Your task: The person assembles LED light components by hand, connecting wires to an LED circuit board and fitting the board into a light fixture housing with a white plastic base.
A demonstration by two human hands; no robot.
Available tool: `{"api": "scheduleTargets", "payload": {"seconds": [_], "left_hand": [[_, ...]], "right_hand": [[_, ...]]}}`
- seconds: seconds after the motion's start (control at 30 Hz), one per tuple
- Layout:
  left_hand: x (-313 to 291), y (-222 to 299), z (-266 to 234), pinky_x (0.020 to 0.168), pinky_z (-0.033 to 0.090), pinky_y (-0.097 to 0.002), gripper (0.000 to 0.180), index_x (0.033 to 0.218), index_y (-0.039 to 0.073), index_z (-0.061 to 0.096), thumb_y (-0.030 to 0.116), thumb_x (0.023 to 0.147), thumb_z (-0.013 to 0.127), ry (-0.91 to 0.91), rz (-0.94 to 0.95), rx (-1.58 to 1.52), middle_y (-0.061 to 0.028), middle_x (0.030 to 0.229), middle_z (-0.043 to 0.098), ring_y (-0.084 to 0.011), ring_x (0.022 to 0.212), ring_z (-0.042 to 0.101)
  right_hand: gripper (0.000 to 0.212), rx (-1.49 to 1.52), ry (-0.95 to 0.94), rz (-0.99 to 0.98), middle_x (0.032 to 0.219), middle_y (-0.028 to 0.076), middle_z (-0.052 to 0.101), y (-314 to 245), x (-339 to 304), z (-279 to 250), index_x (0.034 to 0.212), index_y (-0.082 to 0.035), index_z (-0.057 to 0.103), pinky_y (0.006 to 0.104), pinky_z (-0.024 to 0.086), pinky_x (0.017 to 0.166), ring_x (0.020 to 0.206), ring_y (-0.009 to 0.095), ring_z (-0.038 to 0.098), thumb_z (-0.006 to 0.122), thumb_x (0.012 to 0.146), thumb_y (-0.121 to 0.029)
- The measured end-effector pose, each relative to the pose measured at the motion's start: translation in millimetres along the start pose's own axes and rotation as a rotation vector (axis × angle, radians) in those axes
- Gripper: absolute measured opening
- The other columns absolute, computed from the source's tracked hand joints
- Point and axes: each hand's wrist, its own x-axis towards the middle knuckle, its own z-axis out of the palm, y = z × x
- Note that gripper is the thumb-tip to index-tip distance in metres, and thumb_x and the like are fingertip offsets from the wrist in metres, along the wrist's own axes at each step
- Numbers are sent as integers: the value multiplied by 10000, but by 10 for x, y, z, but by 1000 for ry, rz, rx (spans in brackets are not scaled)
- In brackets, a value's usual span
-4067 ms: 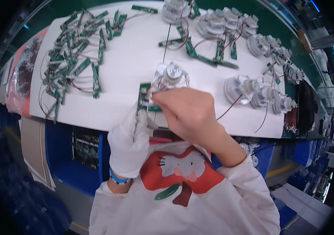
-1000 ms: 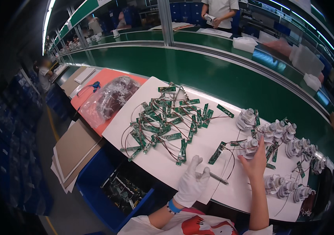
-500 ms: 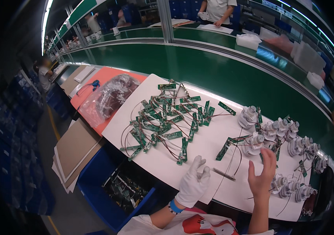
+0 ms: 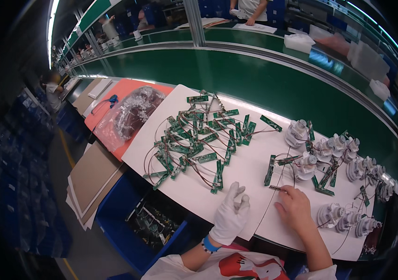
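**Hands back down on the white board, right one at a small connector**

- White work board (image 4: pixel 194 196), set along the near edge of the green conveyor belt (image 4: pixel 264 74). Since half a second ago the view has barely shifted; a few seconds back the head looked straight down on both hands working one assembly close to the chest. Now the gaze sits out over the whole bench.
- Heap of green circuit strips (image 4: pixel 199 140) with red-brown wires, left-centre of the board. It looks unchanged across the last second.
- White round housings (image 4: pixel 329 149) clustered at the right, more along the right rim. The wired one (image 4: pixel 305 164) now lies among them, apart from both hands; my judgement is that one unit is done and set down.
- Left hand (image 4: pixel 230 215), white glove, has settled on the board's near edge, fingers loosely curled, holding nothing that I can see.
- Right hand (image 4: pixel 296 207), bare, was lifted half a second ago; now it rests low, fingertips on or just at a small dark connector (image 4: pixel 277 188). Pinched or merely touched, I cannot tell.
- Single green strip (image 4: pixel 269 170) lies just beyond that connector.

Hard to make out: the wire runs are too fine to follow; the far right housings bend into the dark rim; the clear bag (image 4: pixel 131 114) on the orange tray shows only a glint of its contents; the blue bin (image 4: pixel 129 205) beneath is half hidden.
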Motion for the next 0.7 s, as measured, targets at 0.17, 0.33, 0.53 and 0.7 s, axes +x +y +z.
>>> {"api": "scheduleTargets", "payload": {"seconds": [0.17, 0.33, 0.53, 0.7], "left_hand": [[-30, -1, 20, 513, 460, -256, 513, 1276, -12, 305, 127, 834, 524, -2, 5, 6, -159, 991, 586, -125, 548, 572], [27, -14, 55, 687, 469, -249, 570, 1301, -10, 278, 39, 792, 531, -91, -45, -60, -142, 1089, 543, -148, 807, 570], [76, 24, 27, 695, 476, -279, 652, 1329, -32, 224, 158, 774, 509, 10, -92, -100, -195, 1145, 448, -235, 978, 489], [48, 95, 32, 602, 483, -266, 620, 1325, -11, 244, 273, 820, 468, -115, 9, -48, -185, 1182, 458, -210, 852, 529]], "right_hand": [[305, -34, 25, 91, 984, 120, 507, 47, 39, -23, 856, 8, 560, 367, 440, 677, 819, 276, 520, 684, 602, -106], [336, -26, 33, 121, 972, 138, 495, 191, -12, 22, 887, 16, 543, 380, 430, 701, 839, 287, 509, 670, 623, -150], [354, -8, -123, 102, 1098, 154, 479, 141, -41, 28, 927, 2, 529, 379, 437, 720, 907, 268, 514, 633, 673, -223], [360, 54, 6, 116, 1081, 140, 480, -59, -360, -107, 943, 3, 531, 354, 411, 741, 896, 247, 492, 640, 673, -209]]}}
